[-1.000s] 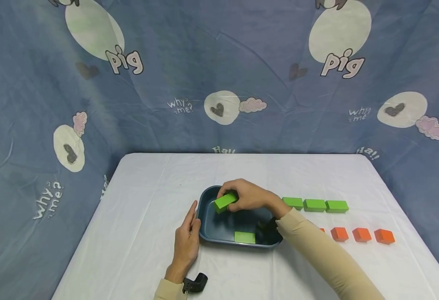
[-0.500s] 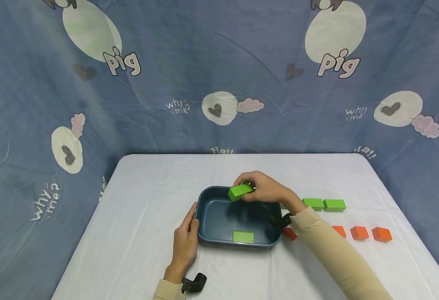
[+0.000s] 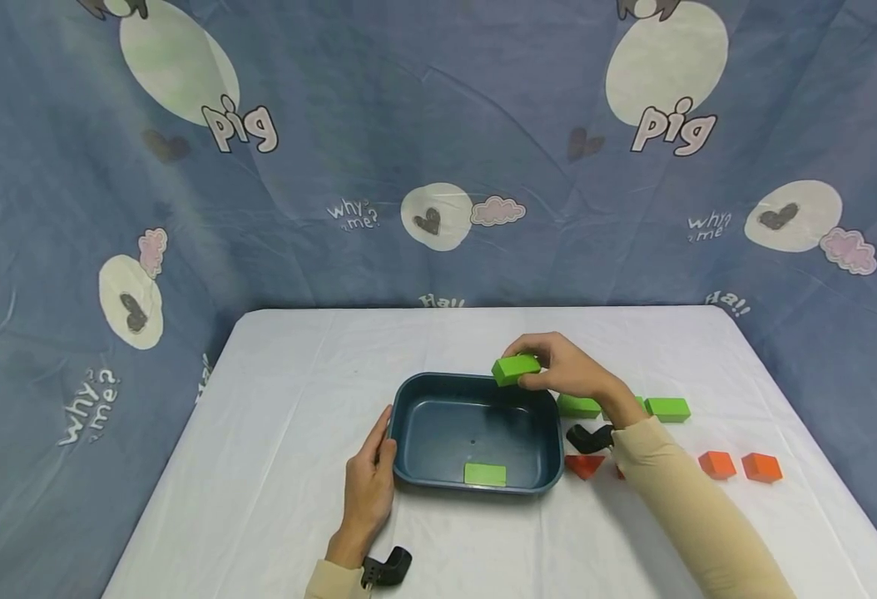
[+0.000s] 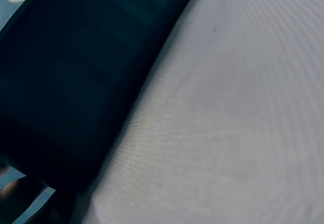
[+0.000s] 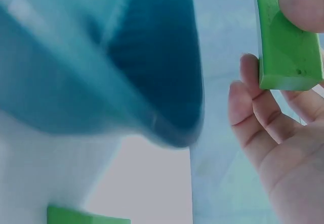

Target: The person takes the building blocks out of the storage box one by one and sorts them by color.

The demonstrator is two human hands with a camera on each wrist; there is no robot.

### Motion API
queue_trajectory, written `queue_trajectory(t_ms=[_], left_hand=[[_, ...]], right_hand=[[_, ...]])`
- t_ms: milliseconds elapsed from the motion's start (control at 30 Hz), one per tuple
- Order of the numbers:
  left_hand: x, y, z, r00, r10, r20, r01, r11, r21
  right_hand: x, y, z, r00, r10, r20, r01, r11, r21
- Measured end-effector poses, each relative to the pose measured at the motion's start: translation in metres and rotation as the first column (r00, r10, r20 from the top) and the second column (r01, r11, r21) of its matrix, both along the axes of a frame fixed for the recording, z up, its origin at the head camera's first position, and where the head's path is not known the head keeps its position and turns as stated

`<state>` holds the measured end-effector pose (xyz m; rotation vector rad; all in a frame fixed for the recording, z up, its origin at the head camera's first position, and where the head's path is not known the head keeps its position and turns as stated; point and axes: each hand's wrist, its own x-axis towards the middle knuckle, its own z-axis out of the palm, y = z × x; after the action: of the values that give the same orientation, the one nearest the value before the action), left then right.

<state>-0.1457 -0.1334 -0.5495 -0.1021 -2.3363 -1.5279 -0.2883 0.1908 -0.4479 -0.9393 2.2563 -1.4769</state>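
My right hand (image 3: 569, 366) pinches a green rectangular block (image 3: 512, 370) between thumb and fingers, above the far right rim of a dark blue tray (image 3: 438, 449). In the right wrist view the thumb presses one face of that green block (image 5: 288, 46); the ring and little fingers stand off to the side. At the tray's left wall, my left hand (image 3: 369, 491) rests with its fingers fairly straight against the outside. The left wrist view shows mostly the dark tray (image 4: 81, 77), with part of the fingers at the lower left corner. One light green block (image 3: 485, 475) lies inside the tray near its front wall.
Right of the tray runs a row of green blocks, among them a near one (image 3: 577, 406) and a far one (image 3: 667, 409). Nearer the person lie orange pieces: a triangular one (image 3: 584, 466) and blocks (image 3: 762, 467). The right forearm (image 3: 701, 507) hides part of both rows.
My right hand has lifted the green block from inside the tray and carried it right and away, over the far right rim. My left hand has kept its place at the tray.
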Motion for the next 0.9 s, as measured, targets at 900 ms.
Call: queue_trajectory(t_ms=[900], left_hand=[[0.000, 0.002, 0.002, 1.000, -0.005, -0.024, 0.005, 1.000, -0.003]], right_hand=[[0.020, 0.108, 0.000, 0.958, -0.286, 0.036, 0.283, 0.957, 0.069]])
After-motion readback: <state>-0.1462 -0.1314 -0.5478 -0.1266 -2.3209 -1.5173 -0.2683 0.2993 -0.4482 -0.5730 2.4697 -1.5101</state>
